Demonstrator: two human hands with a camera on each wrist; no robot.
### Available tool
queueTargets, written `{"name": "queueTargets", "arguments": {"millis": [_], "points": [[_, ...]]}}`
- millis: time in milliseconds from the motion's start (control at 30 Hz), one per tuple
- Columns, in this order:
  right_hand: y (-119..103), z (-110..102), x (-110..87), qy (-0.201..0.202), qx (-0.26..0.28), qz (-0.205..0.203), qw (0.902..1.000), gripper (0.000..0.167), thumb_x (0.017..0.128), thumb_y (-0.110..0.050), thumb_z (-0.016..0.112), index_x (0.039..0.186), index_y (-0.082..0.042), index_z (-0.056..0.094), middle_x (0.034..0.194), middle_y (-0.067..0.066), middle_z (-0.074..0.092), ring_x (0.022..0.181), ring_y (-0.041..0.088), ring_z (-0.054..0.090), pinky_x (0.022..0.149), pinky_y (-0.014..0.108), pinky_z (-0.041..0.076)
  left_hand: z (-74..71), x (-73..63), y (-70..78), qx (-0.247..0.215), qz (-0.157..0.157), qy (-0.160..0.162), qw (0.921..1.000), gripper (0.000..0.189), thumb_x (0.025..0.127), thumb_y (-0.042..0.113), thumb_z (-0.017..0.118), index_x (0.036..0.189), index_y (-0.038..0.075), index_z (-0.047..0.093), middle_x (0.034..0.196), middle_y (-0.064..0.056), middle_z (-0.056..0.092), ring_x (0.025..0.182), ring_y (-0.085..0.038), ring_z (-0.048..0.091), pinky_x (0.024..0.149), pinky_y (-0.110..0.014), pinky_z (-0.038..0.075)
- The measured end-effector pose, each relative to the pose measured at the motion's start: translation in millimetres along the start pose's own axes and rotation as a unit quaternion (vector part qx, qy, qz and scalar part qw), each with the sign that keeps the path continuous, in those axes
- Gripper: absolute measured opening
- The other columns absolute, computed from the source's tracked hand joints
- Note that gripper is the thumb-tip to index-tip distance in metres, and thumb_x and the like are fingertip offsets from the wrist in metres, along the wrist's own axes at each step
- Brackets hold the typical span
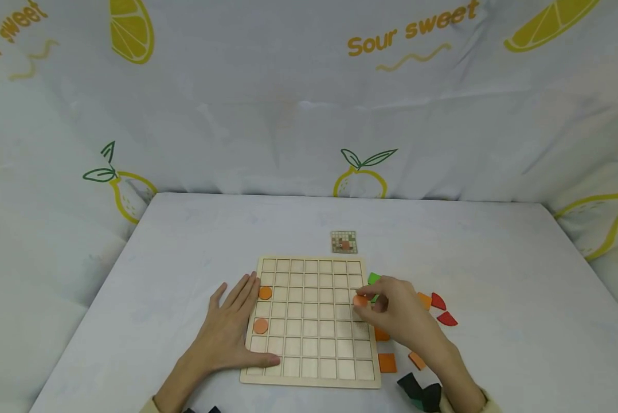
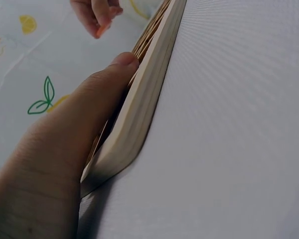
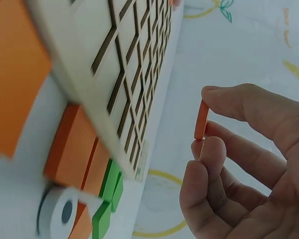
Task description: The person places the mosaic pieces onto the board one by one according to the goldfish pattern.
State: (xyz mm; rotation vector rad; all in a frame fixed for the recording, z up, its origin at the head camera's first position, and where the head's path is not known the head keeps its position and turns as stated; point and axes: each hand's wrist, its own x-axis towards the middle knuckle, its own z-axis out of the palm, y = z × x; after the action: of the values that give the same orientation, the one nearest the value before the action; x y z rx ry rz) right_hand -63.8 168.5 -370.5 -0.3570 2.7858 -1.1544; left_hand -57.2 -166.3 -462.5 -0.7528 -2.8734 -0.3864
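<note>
Board (image 1: 314, 382): pale wood, recessed square grid, flat on white tabletop (image 1: 520, 315) | left hand (image 1: 231, 330): fingers straight, thumb over board's near-left corner | right hand (image 1: 399, 307): fingers pinching a thin orange disc (image 1: 360, 300) above board's right edge | green pieces (image 1: 374, 277): partly hidden behind right hand | card (image 1: 343, 236): small, gridded, beyond board, print too fine to read

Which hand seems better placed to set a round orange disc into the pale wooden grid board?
Probably the right hand: it pinches a disc near the right side of the board, while the left hand rests at its opposite edge.
</note>
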Motion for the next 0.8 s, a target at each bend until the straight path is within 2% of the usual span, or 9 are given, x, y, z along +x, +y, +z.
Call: {"name": "queueTargets", "arguments": {"millis": [267,500,800], "points": [[-14.7,15.2,3.8,-0.011,0.004,-0.03,0.9995,0.019,0.083,-0.01,0.082,0.101,-0.003,0.08,0.087,0.0,0.071,0.063,0.002,0.05,0.054,0.019,0.047,1.1,-0.5,-1.5,0.005,0.009,0.006,0.9999,0.143,0.06,0.095,0.064,0.159,0.0,0.029,0.169,-0.015,0.029,0.157,-0.031,0.03,0.118,-0.063,0.016],[-27.1,30.0,5.1,-0.02,-0.004,-0.059,0.9981,0.014,0.082,-0.007,0.079,0.096,-0.007,0.081,0.084,-0.003,0.069,0.062,-0.001,0.048,0.055,0.018,0.046,0.6,-0.5,-1.0,0.004,0.008,0.005,0.9999,0.142,0.061,0.095,0.063,0.16,0.0,0.029,0.169,-0.014,0.028,0.157,-0.03,0.029,0.119,-0.063,0.016],[-44.3,50.4,7.9,-0.054,0.02,-0.084,0.9948,0.017,0.08,-0.001,0.077,0.097,-0.001,0.08,0.083,0.001,0.069,0.058,-0.002,0.045,0.052,0.017,0.044,-0.9,-0.7,-0.4,0.001,0.004,-0.001,1.0,0.14,0.061,0.096,0.062,0.159,0.001,0.03,0.169,-0.014,0.028,0.157,-0.03,0.028,0.119,-0.062,0.015]]}}
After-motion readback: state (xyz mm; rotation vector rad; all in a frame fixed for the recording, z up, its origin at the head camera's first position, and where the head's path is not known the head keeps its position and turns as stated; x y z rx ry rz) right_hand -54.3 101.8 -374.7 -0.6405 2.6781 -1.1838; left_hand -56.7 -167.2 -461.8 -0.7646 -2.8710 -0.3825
